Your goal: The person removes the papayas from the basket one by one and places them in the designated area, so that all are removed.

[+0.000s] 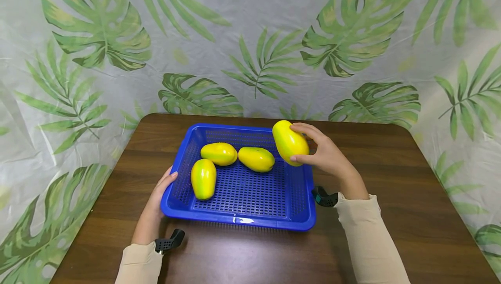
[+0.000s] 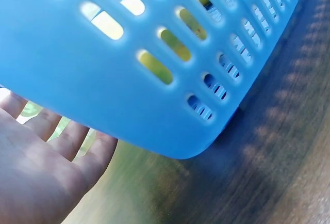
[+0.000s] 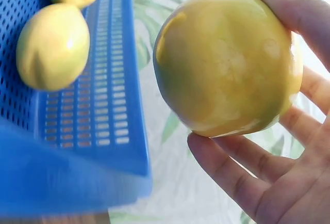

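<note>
My right hand (image 1: 326, 155) holds a yellow-green papaya (image 1: 289, 142) by one end, over the right rim of a blue plastic basket (image 1: 238, 222). In the right wrist view, thumb and fingers curve round the papaya (image 3: 227, 64), beside the basket's slotted wall. At the basket's left side my left hand (image 1: 160, 190) grips the rim, its tip lying over the edge. The left wrist view shows its fingers (image 2: 67, 139) partly hidden behind the basket wall (image 2: 103, 79). Inside the basket lie three more papayas: one at back left (image 1: 219, 153), one at back middle (image 1: 256, 159), one at front left (image 1: 203, 179).
The basket stands on a brown wooden table (image 1: 375, 232) with rounded far corners. Behind the table hangs a pale curtain (image 1: 270, 5) with green leaf prints. A black wrist camera is on each arm, the right one (image 1: 325, 198) close to the basket's right side.
</note>
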Demonstrator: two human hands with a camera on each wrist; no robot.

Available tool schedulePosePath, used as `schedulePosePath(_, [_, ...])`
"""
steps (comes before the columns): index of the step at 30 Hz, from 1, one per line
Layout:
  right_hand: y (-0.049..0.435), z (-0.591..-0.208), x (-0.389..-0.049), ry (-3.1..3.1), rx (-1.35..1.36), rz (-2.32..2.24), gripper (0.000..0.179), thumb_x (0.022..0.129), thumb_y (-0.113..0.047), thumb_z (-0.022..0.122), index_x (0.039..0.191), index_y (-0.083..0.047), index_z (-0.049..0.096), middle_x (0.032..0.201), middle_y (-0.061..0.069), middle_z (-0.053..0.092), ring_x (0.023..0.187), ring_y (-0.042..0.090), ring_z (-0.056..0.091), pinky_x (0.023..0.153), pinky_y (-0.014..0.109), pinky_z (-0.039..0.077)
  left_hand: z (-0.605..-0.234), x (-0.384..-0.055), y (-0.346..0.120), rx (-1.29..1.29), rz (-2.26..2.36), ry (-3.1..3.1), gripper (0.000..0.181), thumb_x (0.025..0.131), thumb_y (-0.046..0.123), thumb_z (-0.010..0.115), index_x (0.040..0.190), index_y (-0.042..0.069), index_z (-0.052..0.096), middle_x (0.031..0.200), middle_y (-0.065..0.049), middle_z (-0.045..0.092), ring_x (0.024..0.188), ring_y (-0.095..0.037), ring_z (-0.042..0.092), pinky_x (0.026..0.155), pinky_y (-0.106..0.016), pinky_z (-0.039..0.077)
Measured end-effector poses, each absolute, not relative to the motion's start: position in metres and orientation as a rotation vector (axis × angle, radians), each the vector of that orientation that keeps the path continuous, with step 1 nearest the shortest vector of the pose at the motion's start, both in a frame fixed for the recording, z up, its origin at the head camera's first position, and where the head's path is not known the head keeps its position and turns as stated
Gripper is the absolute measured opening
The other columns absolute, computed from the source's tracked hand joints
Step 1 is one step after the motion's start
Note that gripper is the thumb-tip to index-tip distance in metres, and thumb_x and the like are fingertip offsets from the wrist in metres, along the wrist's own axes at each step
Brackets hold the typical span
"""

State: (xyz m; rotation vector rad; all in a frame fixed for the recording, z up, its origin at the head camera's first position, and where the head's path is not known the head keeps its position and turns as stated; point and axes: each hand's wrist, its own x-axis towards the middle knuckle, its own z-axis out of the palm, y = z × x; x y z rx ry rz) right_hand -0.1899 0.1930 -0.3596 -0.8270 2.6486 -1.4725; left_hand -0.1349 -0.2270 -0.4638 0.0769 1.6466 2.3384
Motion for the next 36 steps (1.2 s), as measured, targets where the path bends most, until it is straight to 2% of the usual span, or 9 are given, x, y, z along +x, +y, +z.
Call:
schedulePosePath(9, [0.206, -0.344, -0.170, 2.686, -0.683, -1.506, 0.067, 0.075, -0.002, 0.071, 0.133, -0.001, 0.040, 0.138, 0.014, 0.031, 0.103, 0.031, 0.046, 0.078, 0.026, 0.045, -0.464, -0.135, -0.227, 0.037, 2.335, 1.654, 0.048, 0.098, 0.023, 0.027, 0.142, 0.012, 0.010, 0.125, -0.005, 0.043, 0.106, -0.022, 0.048, 0.087, -0.040, 0.039])
schedulePosePath(17, [0.224, -0.351, -0.164, 2.755, -0.637, -1.540, 0.064, 0.074, 0.002, 0.071, 0.131, 0.002, 0.040, 0.136, 0.016, 0.033, 0.099, 0.029, 0.044, 0.074, 0.017, 0.043, -0.462, -0.135, -0.226, 0.044, 2.330, 1.667, 0.049, 0.098, 0.023, 0.026, 0.143, 0.011, 0.009, 0.126, -0.005, 0.041, 0.107, -0.021, 0.047, 0.089, -0.039, 0.038])
schedulePosePath(26, [0.259, -0.387, -0.171, 2.808, -0.535, -1.592, 0.069, 0.075, -0.001, 0.071, 0.135, -0.009, 0.039, 0.138, 0.009, 0.032, 0.092, 0.015, 0.048, 0.073, 0.017, 0.043, -0.462, -0.135, -0.226, 0.034, 2.328, 1.667, 0.049, 0.098, 0.024, 0.026, 0.143, 0.012, 0.009, 0.128, -0.007, 0.039, 0.108, -0.021, 0.046, 0.090, -0.040, 0.037])
schedulePosePath(36, [0.279, -0.412, -0.169, 2.830, -0.377, -1.584, 0.068, 0.078, -0.009, 0.070, 0.137, -0.011, 0.036, 0.137, 0.012, 0.031, 0.093, 0.022, 0.049, 0.072, 0.016, 0.044, -0.464, -0.135, -0.226, 0.026, 2.341, 1.666, 0.045, 0.098, 0.023, 0.027, 0.140, 0.013, 0.014, 0.124, -0.005, 0.043, 0.106, -0.021, 0.047, 0.088, -0.040, 0.038])
